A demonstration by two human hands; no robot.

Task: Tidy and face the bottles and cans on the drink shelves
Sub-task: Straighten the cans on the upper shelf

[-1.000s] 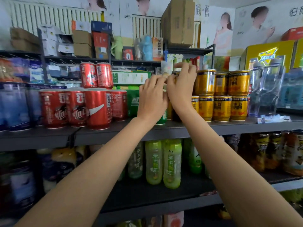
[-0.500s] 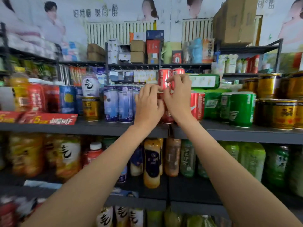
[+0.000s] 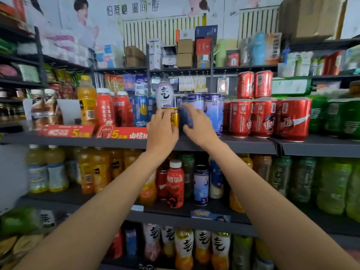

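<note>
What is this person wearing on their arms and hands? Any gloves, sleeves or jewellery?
Nothing that shows. The left hand and right hand are bare, with no gloves, rings, watch or bracelet visible. Both forearms are uncovered to the bottom of the picture; no sleeve comes into view.

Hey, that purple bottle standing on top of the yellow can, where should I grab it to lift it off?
Grip the purple bottle around its waist, coming from the front. It stands upright on the yellow can, which the left hand already steadies; blue cans crowd its right side, so the front looks clearest.

Head view, close, facing shelves (image 3: 243,146)
</note>
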